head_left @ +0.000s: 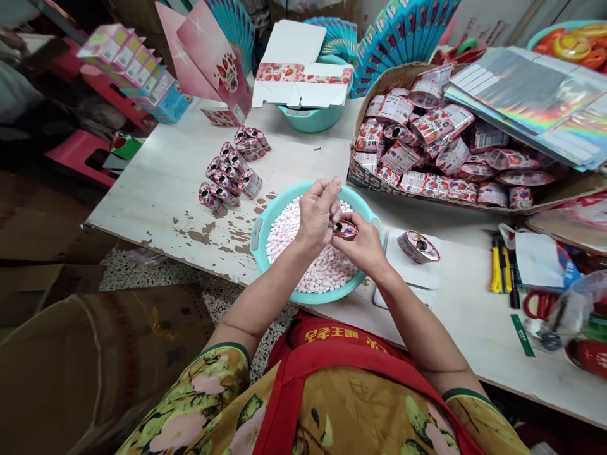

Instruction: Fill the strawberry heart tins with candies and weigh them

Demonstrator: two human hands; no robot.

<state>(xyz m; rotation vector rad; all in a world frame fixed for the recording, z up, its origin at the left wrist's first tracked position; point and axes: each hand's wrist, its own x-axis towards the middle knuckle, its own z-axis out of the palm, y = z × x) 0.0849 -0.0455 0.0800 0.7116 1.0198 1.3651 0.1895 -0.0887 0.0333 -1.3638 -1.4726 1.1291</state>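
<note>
Nearest us is our red apron [303, 366], and just past it the teal basin [313, 297] stands at the near edge of the worktop [465, 284], spread with small pale pink sweets [327, 272]. Above them our right grip [364, 245] grasps a packet [347, 231], thumb and fingers around its body, so that it lies at the fingertips with its dark mouth turned up and leftward, clear of the palm. Our left grip [315, 215] is curled closed just beside that mouth, fingertips drawn together; whether any sweets are inside it we cannot tell.

Beside the basin, toward the right end of the worktop, a white scale [431, 275] carries a second packet [419, 247], tilted, its hole showing. Farther along the near edge we see a yellow cutter [496, 272].

Beyond the basin, toward the far left corner, a cluster of packets [227, 170] stands with holes upward. Across from it a cardboard box [363, 179] brims with more packets, and shiny sheets [531, 101] lie over its right part. At the far edge a white carton [289, 50] rests on another basin [310, 120], near fanned blue cards [403, 38].
</note>
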